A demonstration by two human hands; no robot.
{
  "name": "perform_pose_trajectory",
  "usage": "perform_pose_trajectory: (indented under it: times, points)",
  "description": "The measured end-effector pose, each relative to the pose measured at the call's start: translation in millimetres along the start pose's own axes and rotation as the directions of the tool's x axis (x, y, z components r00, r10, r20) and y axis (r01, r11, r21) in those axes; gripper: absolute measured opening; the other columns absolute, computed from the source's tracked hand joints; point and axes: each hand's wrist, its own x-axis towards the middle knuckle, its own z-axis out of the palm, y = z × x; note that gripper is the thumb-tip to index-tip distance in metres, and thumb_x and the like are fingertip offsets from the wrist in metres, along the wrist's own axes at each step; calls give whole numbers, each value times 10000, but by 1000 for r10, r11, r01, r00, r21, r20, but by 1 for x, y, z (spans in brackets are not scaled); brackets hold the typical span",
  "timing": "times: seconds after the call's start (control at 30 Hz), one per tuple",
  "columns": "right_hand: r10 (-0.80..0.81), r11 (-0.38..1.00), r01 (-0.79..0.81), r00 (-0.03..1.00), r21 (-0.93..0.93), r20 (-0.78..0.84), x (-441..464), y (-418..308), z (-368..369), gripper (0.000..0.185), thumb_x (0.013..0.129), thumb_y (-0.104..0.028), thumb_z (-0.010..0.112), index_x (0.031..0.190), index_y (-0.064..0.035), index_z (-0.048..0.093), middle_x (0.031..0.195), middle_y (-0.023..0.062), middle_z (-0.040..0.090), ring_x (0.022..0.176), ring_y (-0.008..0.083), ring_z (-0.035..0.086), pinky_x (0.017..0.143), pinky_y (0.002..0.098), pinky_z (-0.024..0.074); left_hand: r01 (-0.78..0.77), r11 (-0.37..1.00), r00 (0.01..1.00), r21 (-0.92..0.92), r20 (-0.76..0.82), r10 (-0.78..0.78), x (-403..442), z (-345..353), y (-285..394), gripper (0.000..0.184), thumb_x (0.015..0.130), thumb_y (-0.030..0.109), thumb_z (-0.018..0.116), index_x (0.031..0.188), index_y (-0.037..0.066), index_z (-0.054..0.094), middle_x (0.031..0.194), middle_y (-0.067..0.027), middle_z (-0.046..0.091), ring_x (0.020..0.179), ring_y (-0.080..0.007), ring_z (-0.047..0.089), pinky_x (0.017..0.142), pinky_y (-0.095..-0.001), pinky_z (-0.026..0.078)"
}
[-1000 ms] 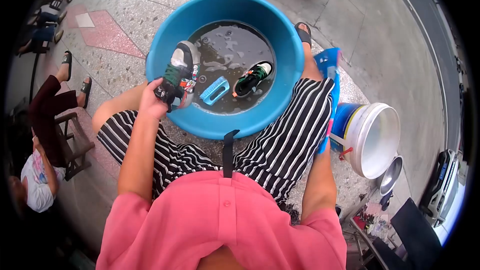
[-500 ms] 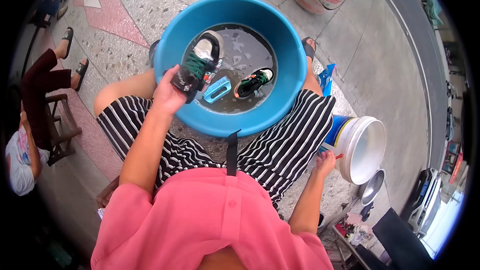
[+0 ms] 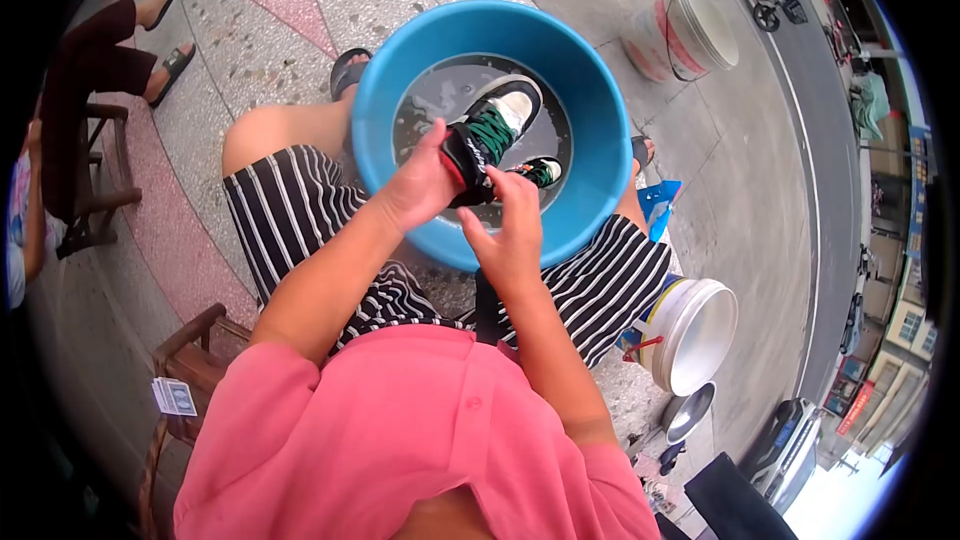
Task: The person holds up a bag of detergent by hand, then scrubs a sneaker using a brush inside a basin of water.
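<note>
Black sneaker (image 3: 482,143) with a whitish toe (image 3: 514,106) and green laces (image 3: 490,130), held over the blue tub (image 3: 597,130). Left hand (image 3: 420,188) pinches its heel end; right hand (image 3: 512,238) is spread beside it.

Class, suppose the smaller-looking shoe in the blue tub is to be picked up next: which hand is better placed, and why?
Probably the right hand: it looks open and is nearer that smaller-looking shoe, while the left hand is occupied, gripping the other shoe by its heel end.

Speckled floor (image 3: 250,65), grey pavement (image 3: 750,190), wooden chair (image 3: 112,201), road (image 3: 838,175)
</note>
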Motion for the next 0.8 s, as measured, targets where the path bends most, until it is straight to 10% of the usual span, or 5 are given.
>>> perform_pose_trajectory:
  times: [0.2, 0.43, 0.63, 0.8]
  points:
    - [-77, 970, 67, 997, -235, -30, 20, 9, 18, 469, 646, -88, 702, 1091, -70, 553, 972, 129, 526, 917, 309, 520, 803, 381, 431, 19, 994, 999, 103, 33, -23, -3, -4, -7, 559, 895, 456, 451, 1251, 27, 409, 1252, -106, 486, 1184, -209, 445, 1034, -353, 312]
    - [121, 987, -101, 980, 124, -160, 34, 25, 13, 183, 770, 24, 545, 940, -12, 605, 835, 113, 583, 767, 243, 563, 711, 305, 453, -21, 975, 997, 220, -74, 38, 3, -16, -22, 399, 819, 94, 436, 1206, 2, 466, 1213, -104, 515, 1112, -177, 494, 976, -314, 362]
    - [78, 960, -53, 994, 275, -82, 25, 17, 17, 202, 751, 41, 532, 938, 0, 596, 811, 111, 573, 757, 236, 562, 705, 298, 451, 93, 789, 921, 608, -353, 163, 15, -32, -23, 190, 858, 133, 469, 938, 39, 614, 913, -29, 613, 853, -102, 551, 767, -255, 434]
    - [42, 941, -52, 998, 335, 38, 26, 19, 5, 177, 761, 50, 546, 921, 5, 610, 824, 90, 586, 733, 193, 555, 678, 273, 448, 167, 593, 960, 787, -268, 84, 19, -31, -29, 166, 854, 169, 522, 901, 32, 602, 859, -19, 594, 792, -88, 526, 684, -259, 436]
